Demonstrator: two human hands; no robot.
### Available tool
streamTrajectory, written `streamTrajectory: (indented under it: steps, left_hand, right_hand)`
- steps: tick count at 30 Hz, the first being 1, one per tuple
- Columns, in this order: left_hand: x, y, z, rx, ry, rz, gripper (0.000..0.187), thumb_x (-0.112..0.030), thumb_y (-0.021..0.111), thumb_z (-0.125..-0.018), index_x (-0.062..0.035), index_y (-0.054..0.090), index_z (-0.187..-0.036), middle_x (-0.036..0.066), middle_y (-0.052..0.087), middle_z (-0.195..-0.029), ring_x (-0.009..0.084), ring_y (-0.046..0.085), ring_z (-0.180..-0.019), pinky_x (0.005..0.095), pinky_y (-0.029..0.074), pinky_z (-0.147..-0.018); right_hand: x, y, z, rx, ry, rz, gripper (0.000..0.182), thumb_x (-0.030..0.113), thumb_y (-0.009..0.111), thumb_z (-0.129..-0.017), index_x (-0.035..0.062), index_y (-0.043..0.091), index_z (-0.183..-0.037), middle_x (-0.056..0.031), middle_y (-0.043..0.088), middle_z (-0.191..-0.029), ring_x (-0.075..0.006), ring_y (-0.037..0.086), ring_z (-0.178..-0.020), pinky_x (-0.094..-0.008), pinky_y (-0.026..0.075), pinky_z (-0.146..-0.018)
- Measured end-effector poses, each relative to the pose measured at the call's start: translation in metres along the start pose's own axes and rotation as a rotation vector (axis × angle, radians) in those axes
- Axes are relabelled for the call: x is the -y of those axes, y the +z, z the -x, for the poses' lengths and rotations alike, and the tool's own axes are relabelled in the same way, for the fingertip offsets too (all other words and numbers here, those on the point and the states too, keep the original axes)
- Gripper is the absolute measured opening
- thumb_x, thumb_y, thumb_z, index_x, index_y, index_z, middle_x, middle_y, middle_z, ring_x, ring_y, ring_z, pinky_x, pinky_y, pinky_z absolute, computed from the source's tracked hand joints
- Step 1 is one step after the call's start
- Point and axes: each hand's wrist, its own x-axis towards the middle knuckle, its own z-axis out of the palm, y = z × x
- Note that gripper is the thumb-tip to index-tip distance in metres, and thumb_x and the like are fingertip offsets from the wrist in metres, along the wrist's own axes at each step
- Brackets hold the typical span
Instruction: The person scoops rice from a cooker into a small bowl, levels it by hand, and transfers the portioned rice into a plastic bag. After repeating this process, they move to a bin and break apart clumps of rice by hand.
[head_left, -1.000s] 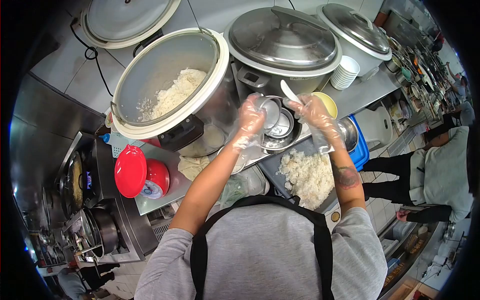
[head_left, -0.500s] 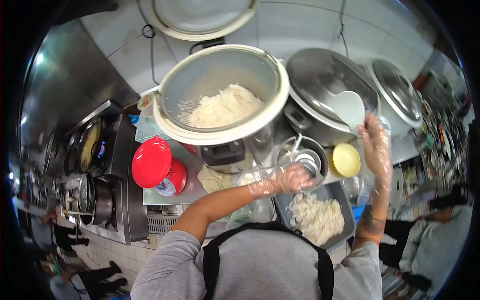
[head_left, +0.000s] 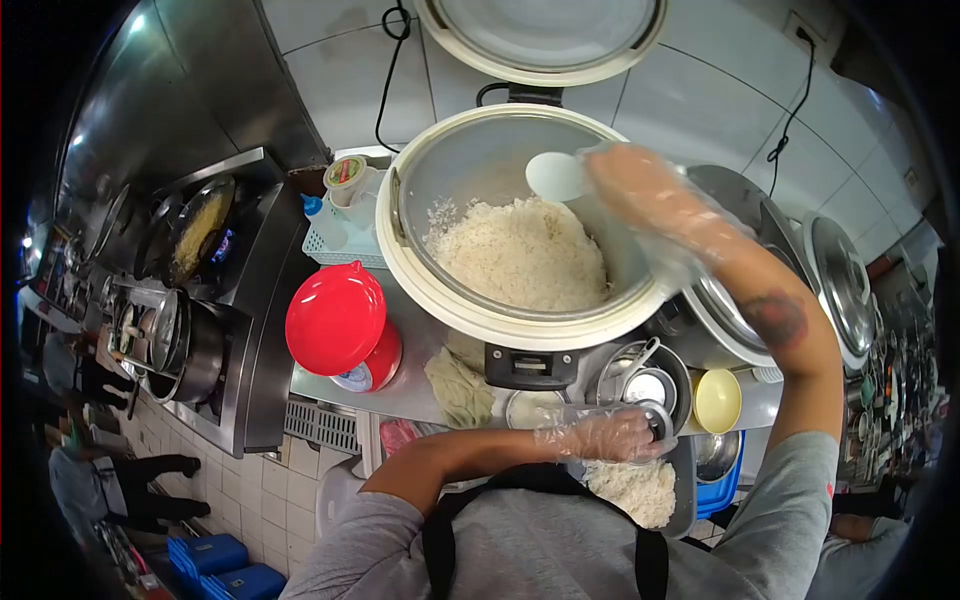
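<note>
"So, R hand (head_left: 632, 190)?"

"Clenched, motion-blurred, on the handle end of a white scoop (head_left: 556, 177); scoop's over the rice (head_left: 520, 255) in the open cooker (head_left: 545, 325), approx. at the heap's top edge."

"& L hand (head_left: 610, 436)?"

"Grasping a small metal cup (head_left: 655, 421), palm down, just above the 2nd rice pile (head_left: 640, 492) in the grey tray (head_left: 684, 488). Both hands in clear plastic."

"What's nearby?"

"Metal pot (head_left: 680, 385) w/ utensils just beyond the cup, yellow bowl (head_left: 717, 401) to its R, red scale (head_left: 380, 362) L of the cloth (head_left: 460, 388)."
</note>
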Motion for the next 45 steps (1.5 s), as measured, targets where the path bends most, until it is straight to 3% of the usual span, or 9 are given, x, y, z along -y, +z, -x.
streamTrajectory:
  steps: [5, 8, 13, 16, 18, 28, 33, 41, 45]
  left_hand:
    - [-0.001, -0.036, 0.008, -0.441, -0.965, 0.831, 0.043, -0.006, 0.064, -0.084, -0.0034, 0.054, -0.125, 0.012, 0.062, -0.114, 0.0232, 0.06, -0.103, 0.0395, 0.048, -0.089]
    - [-0.006, -0.092, 0.047, -0.088, -1.555, 1.262, 0.041, -0.012, 0.066, -0.088, -0.0007, 0.052, -0.124, 0.012, 0.062, -0.115, 0.0191, 0.062, -0.102, 0.0343, 0.051, -0.087]
    - [-0.042, -0.129, 0.137, -0.822, -1.546, 1.94, 0.048, -0.011, 0.069, -0.086, 0.0033, 0.048, -0.127, 0.014, 0.062, -0.114, 0.0201, 0.062, -0.104, 0.0367, 0.054, -0.09]
    - [-0.066, -0.161, 0.168, -0.916, -1.872, 1.922, 0.055, -0.009, 0.067, -0.085, 0.0015, 0.042, -0.133, 0.013, 0.06, -0.117, 0.0219, 0.063, -0.105, 0.0416, 0.054, -0.093]
    - [-0.076, -0.194, 0.168, -1.112, -1.779, 1.783, 0.054, -0.007, 0.066, -0.085, 0.0012, 0.042, -0.132, 0.015, 0.06, -0.117, 0.0236, 0.064, -0.101, 0.0414, 0.056, -0.089]
    - [-0.089, -0.214, 0.228, -1.762, -0.979, 1.706, 0.085, -0.022, 0.076, -0.076, -0.0089, 0.029, -0.146, 0.023, 0.04, -0.14, 0.0405, 0.047, -0.124, 0.0565, 0.043, -0.101]
    - [-0.054, -0.285, 0.175, -1.554, -0.507, 1.631, 0.097, -0.031, 0.08, -0.074, -0.0183, 0.021, -0.15, 0.025, 0.031, -0.147, 0.0513, 0.036, -0.13, 0.0635, 0.039, -0.102]
    - [-0.047, -0.291, 0.137, -1.472, -1.26, 0.246, 0.097, -0.019, 0.075, -0.067, -0.0109, 0.02, -0.147, 0.013, 0.034, -0.14, 0.0293, 0.04, -0.127, 0.0448, 0.04, -0.103]
    - [-0.015, -0.306, 0.112, -1.427, -1.085, 0.089, 0.092, -0.021, 0.074, -0.07, -0.0108, 0.022, -0.146, 0.013, 0.037, -0.137, 0.0283, 0.041, -0.125, 0.0434, 0.04, -0.103]
  right_hand:
    - [0.019, 0.069, -0.08, 0.264, -0.044, -0.056, 0.016, 0.011, 0.06, -0.079, 0.0015, 0.069, -0.087, -0.021, 0.068, -0.088, -0.0355, 0.066, -0.088, -0.0446, 0.053, -0.074]
    - [0.009, 0.169, -0.11, 0.277, -0.189, -0.141, 0.018, 0.013, 0.059, -0.079, 0.0027, 0.07, -0.09, -0.0198, 0.068, -0.089, -0.0333, 0.067, -0.087, -0.0427, 0.052, -0.072]
    - [0.042, 0.15, -0.074, 0.514, 0.013, -0.417, 0.018, 0.016, 0.059, -0.08, 0.0069, 0.07, -0.09, -0.0154, 0.068, -0.087, -0.0305, 0.065, -0.076, -0.0395, 0.049, -0.065]
    - [0.063, 0.168, -0.073, 0.104, -0.62, 0.285, 0.015, 0.006, 0.057, -0.078, 0.0101, 0.072, -0.08, -0.0084, 0.069, -0.078, -0.0278, 0.067, -0.073, -0.0438, 0.052, -0.062]
    - [0.076, 0.164, -0.077, 0.348, -0.667, 0.671, 0.015, 0.015, 0.059, -0.079, 0.0086, 0.072, -0.072, -0.0109, 0.069, -0.073, -0.0271, 0.067, -0.071, -0.0428, 0.05, -0.063]
    - [0.077, 0.133, -0.072, 0.528, -0.436, -0.005, 0.03, 0.028, 0.051, -0.086, 0.0028, 0.066, -0.079, -0.0208, 0.067, -0.079, -0.0399, 0.065, -0.076, -0.0456, 0.052, -0.067]
    - [0.045, 0.199, -0.069, 0.493, -0.62, -0.463, 0.03, 0.027, 0.051, -0.087, 0.0019, 0.063, -0.074, -0.0221, 0.062, -0.072, -0.0371, 0.061, -0.066, -0.0442, 0.049, -0.062]
    - [0.065, 0.164, -0.044, 0.331, -0.649, -0.708, 0.03, 0.025, 0.053, -0.088, 0.002, 0.06, -0.071, -0.019, 0.058, -0.063, -0.0318, 0.055, -0.056, -0.0413, 0.045, -0.056]
    - [0.075, 0.153, -0.041, 0.239, -0.627, -0.793, 0.03, 0.025, 0.054, -0.088, 0.0021, 0.059, -0.069, -0.0175, 0.055, -0.059, -0.0291, 0.052, -0.052, -0.0398, 0.043, -0.053]
